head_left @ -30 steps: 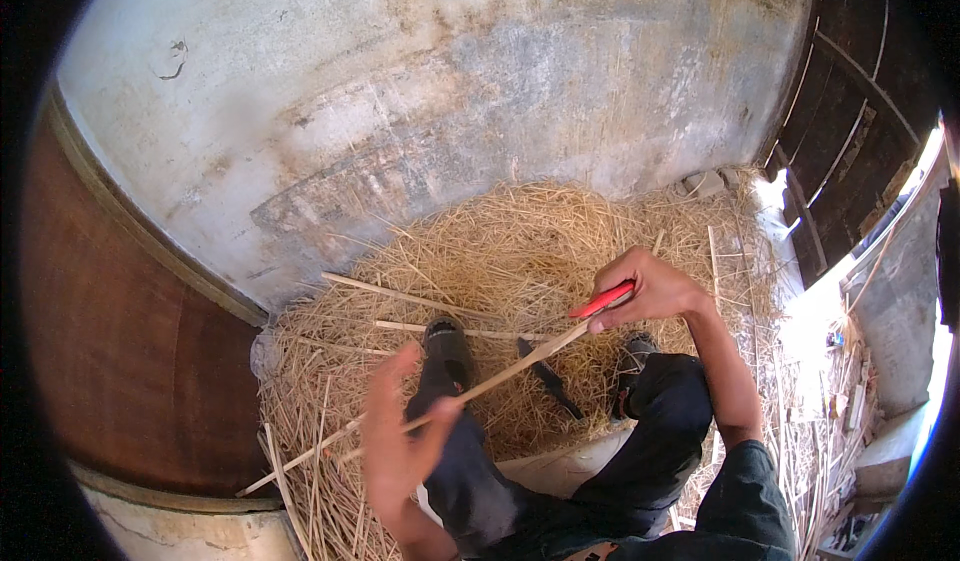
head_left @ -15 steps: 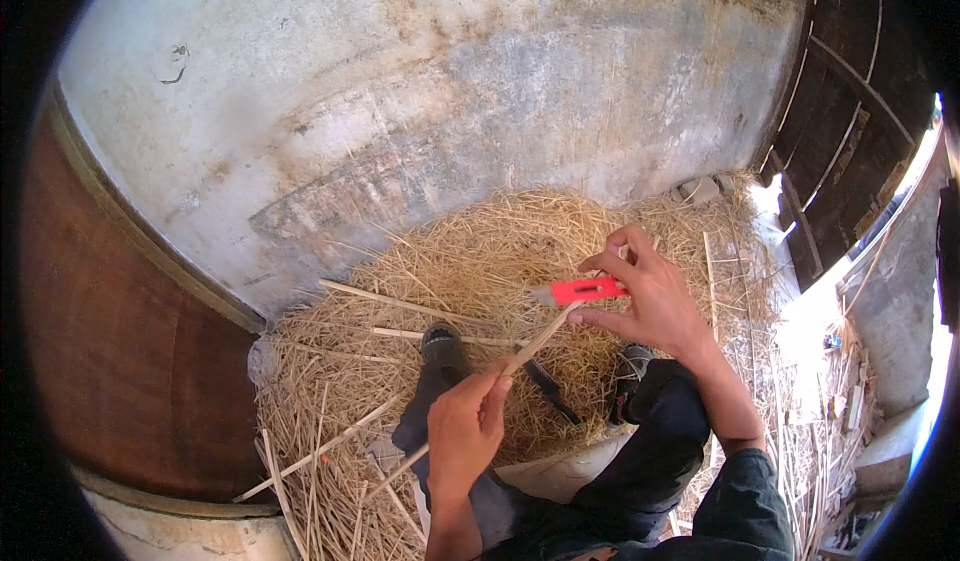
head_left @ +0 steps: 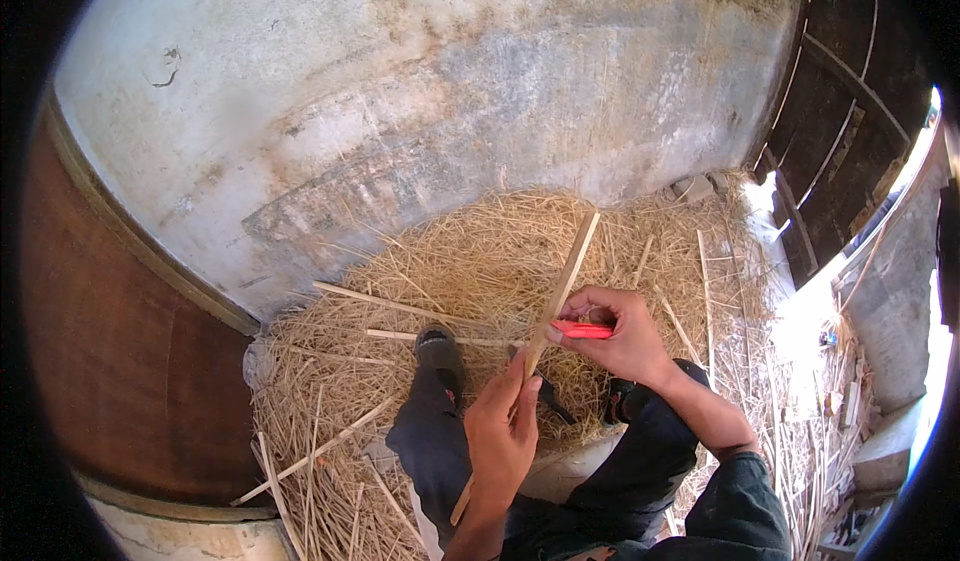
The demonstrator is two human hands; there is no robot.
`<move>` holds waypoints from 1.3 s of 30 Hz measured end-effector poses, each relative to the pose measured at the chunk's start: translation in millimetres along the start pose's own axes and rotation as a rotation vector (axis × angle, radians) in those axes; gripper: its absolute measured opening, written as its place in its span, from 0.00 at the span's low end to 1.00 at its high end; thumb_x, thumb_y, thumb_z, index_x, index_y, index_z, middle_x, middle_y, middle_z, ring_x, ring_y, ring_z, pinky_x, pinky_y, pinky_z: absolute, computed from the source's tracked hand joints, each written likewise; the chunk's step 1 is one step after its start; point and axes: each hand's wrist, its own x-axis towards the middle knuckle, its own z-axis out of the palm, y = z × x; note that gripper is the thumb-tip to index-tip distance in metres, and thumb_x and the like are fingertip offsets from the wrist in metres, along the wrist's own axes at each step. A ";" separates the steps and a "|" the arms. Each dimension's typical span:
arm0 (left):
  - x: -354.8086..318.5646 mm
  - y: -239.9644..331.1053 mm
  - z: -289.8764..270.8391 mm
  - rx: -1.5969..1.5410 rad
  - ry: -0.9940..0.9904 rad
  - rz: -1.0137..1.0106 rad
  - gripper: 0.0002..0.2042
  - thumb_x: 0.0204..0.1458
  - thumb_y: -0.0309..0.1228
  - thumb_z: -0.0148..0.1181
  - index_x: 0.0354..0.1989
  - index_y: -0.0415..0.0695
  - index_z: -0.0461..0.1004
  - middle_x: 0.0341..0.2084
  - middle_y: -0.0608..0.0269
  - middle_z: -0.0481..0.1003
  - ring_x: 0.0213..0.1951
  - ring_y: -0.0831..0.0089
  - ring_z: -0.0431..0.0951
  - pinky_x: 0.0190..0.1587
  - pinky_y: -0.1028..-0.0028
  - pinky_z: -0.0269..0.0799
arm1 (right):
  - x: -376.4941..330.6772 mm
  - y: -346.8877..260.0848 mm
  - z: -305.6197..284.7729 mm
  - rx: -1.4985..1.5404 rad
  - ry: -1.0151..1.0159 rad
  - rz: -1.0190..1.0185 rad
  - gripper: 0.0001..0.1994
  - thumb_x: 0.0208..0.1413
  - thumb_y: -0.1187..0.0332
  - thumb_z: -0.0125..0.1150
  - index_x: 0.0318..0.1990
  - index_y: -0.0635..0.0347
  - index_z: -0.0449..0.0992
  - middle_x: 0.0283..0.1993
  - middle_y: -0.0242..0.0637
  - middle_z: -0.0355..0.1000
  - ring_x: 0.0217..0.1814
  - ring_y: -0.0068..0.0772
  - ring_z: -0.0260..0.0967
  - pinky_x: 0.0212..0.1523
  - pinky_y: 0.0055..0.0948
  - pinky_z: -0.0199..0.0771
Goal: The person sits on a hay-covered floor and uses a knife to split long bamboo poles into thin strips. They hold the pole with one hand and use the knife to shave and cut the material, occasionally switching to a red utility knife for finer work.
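My left hand (head_left: 503,426) is closed round a thin, pale wooden strip (head_left: 570,269), which slants up and to the right, its lower end showing below my wrist. In my right hand (head_left: 620,336) is a red utility knife (head_left: 584,330), held between thumb and fingers. The knife's front end meets the strip just above my left hand; its blade cannot be made out there. Below the strip, partly hidden by my left hand, a dark, flat, blade-like tool (head_left: 553,401) lies on the shavings between my feet.
Straw-like shavings (head_left: 480,246) cover the floor, with several loose strips (head_left: 320,451) on the left. A stained wall (head_left: 450,111) rises ahead. A brown panel (head_left: 140,361) stands at left, dark boards (head_left: 840,111) at right. My shoe (head_left: 438,353) rests among the shavings.
The strip has swung steeper, with its upper end now well above my hands. My left hand has moved right and slightly down; my right hand has brought the knife down against the strip.
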 end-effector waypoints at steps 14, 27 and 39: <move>-0.2 -4.2 2.9 -0.010 -0.005 0.001 0.16 0.61 0.29 0.62 0.56 0.36 0.76 0.25 0.57 0.74 0.23 0.73 0.70 0.26 0.71 0.64 | 5.7 -3.9 -7.2 0.056 -0.144 0.103 0.06 0.57 0.73 0.69 0.39 0.64 0.81 0.29 0.23 0.75 0.30 0.08 0.64 0.30 0.16 0.65; -0.3 -7.6 0.2 -0.425 -0.104 -0.234 0.17 0.66 0.30 0.55 0.59 0.36 0.75 0.20 0.71 0.67 0.19 0.86 0.65 0.21 0.80 0.61 | 6.4 0.2 -0.4 0.181 -0.185 0.131 0.10 0.62 0.70 0.64 0.47 0.66 0.78 0.31 0.26 0.73 0.35 0.12 0.65 0.37 0.19 0.69; -1.7 -15.2 -20.1 -0.594 -0.140 -0.395 0.18 0.69 0.35 0.50 0.59 0.37 0.75 0.18 0.74 0.63 0.17 0.89 0.59 0.17 0.81 0.54 | 22.8 18.2 -48.8 0.040 0.173 0.027 0.12 0.60 0.68 0.65 0.48 0.62 0.73 0.37 0.26 0.72 0.38 0.17 0.69 0.38 0.23 0.72</move>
